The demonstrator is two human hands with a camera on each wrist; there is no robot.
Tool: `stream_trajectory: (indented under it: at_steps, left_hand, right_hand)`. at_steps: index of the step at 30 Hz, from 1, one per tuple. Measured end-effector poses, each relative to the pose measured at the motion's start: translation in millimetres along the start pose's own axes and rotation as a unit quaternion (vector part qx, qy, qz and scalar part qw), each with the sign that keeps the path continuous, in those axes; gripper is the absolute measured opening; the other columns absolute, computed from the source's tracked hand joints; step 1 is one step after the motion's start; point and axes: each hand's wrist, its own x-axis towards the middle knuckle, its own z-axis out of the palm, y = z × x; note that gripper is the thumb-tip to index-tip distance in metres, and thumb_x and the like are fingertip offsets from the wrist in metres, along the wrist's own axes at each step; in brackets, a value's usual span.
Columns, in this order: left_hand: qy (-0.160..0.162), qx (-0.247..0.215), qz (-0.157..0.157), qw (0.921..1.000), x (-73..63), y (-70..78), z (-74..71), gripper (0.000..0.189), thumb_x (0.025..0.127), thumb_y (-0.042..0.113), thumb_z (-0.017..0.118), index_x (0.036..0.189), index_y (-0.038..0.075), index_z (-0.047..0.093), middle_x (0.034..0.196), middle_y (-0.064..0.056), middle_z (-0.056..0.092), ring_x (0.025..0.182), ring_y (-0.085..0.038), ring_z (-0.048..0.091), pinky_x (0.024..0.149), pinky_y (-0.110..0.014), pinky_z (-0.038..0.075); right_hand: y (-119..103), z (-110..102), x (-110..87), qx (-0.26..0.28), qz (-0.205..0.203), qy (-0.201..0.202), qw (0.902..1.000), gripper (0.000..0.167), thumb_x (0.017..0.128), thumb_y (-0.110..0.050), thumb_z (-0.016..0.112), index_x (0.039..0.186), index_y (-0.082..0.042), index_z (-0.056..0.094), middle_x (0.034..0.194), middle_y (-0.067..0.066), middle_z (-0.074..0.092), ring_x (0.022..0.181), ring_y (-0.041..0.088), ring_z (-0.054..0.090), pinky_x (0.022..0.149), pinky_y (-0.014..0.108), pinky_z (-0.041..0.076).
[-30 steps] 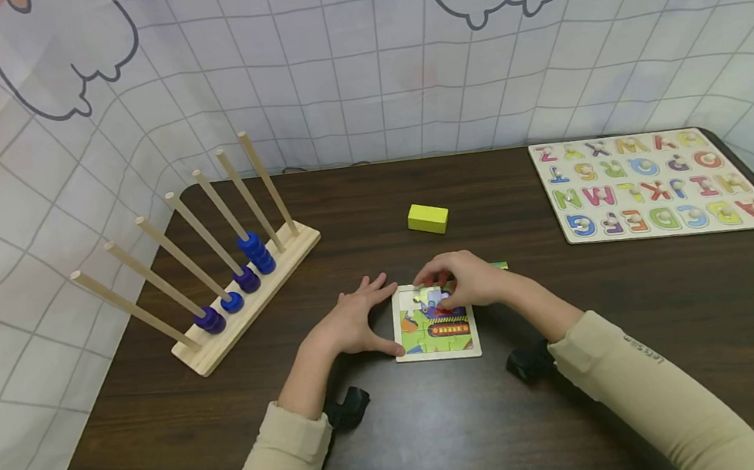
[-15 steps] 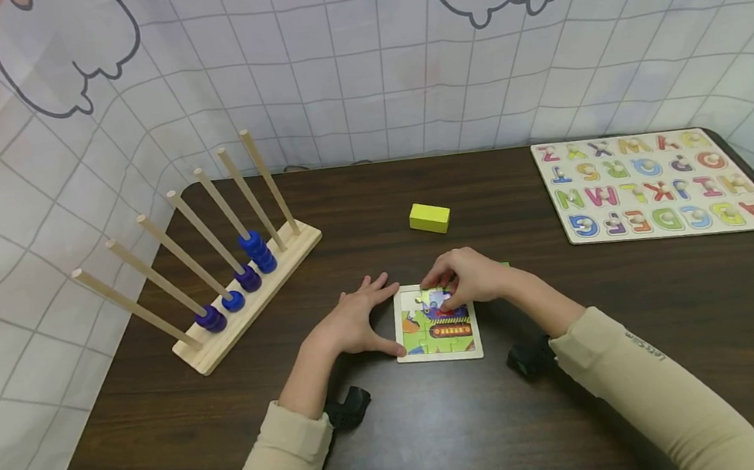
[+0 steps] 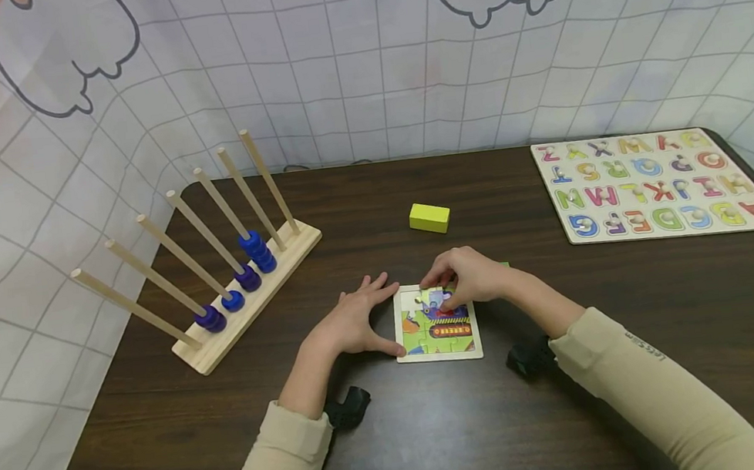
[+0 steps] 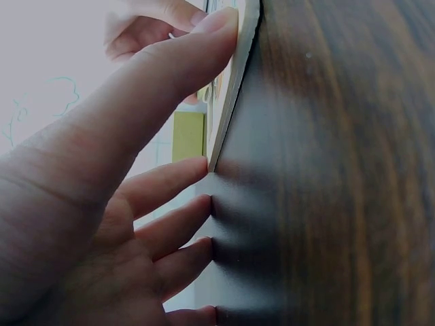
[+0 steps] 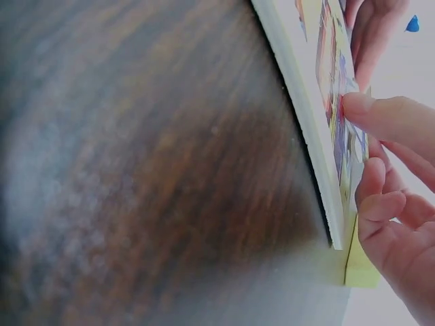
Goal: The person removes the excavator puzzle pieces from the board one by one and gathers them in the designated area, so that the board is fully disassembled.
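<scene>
A small square jigsaw board (image 3: 440, 358) with a pale frame lies on the table, showing a colourful tracked vehicle on green. My left hand (image 3: 352, 323) spreads along its left side: the thumb rests on the near corner and the index finger touches the far corner. In the left wrist view the other fingertips of that hand (image 4: 146, 197) touch the table. Over the board's upper part, my right hand (image 3: 471, 277) pinches a purplish puzzle piece (image 3: 436, 298) between thumb and fingers. Whether the piece lies fully flat is hard to tell. The board's upper right is hidden by this hand.
Behind the board sits a yellow block (image 3: 429, 218). At left stands a wooden peg rack (image 3: 252, 305) with blue and purple rings. An alphabet peg puzzle (image 3: 657, 184) lies at back right. A green edge (image 3: 505, 264) peeks out behind my right hand.
Between one second and half a second ago, the pinched piece and right fingers shifted slightly over the board. Since then hardly anything has moved, and my left hand stays in place.
</scene>
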Motion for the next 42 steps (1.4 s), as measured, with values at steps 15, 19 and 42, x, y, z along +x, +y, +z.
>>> stream_trajectory:
  at_steps: [15, 19, 42]
  left_hand:
    - [-0.004, 0.000, -0.003, 1.0000, -0.8, 0.4, -0.9, 0.095, 0.064, 0.038, 0.082, 0.143, 0.018, 0.033, 0.151, -0.001, 0.016, 0.139, -0.022, 0.006, 0.107, -0.053, 0.006]
    - [-0.004, 0.000, -0.003, 1.0000, -1.1, 1.2, -0.7, 0.095, 0.064, 0.038, 0.082, 0.143, 0.018, 0.033, 0.151, -0.002, 0.016, 0.139, -0.022, 0.006, 0.107, -0.053, 0.006]
    - [0.001, 0.001, -0.004, 1.0000, 0.0, 1.0, 0.2, 0.096, 0.063, 0.037, 0.083, 0.143, 0.018, 0.034, 0.151, -0.001, 0.017, 0.139, -0.021, 0.006, 0.108, -0.052, 0.005]
  right_hand:
    - [-2.5, -1.8, 0.2, -0.005, -0.011, -0.009, 0.9999, 0.036, 0.070, -0.013, 0.080, 0.105, -0.005, 0.070, 0.092, 0.002, 0.062, 0.079, 0.018, 0.052, 0.067, 0.025, 0.046]
    - [-5.0, -2.9, 0.2, -0.010, -0.013, -0.013, 0.9998, 0.035, 0.071, -0.011, 0.079, 0.104, -0.004, 0.070, 0.093, 0.003, 0.063, 0.080, 0.018, 0.052, 0.069, 0.025, 0.046]
    - [8.6, -3.6, -14.6, 0.017, -0.023, 0.033, 0.9991, 0.035, 0.072, -0.013, 0.078, 0.105, -0.004, 0.069, 0.092, 0.002, 0.062, 0.081, 0.019, 0.052, 0.065, 0.025, 0.047]
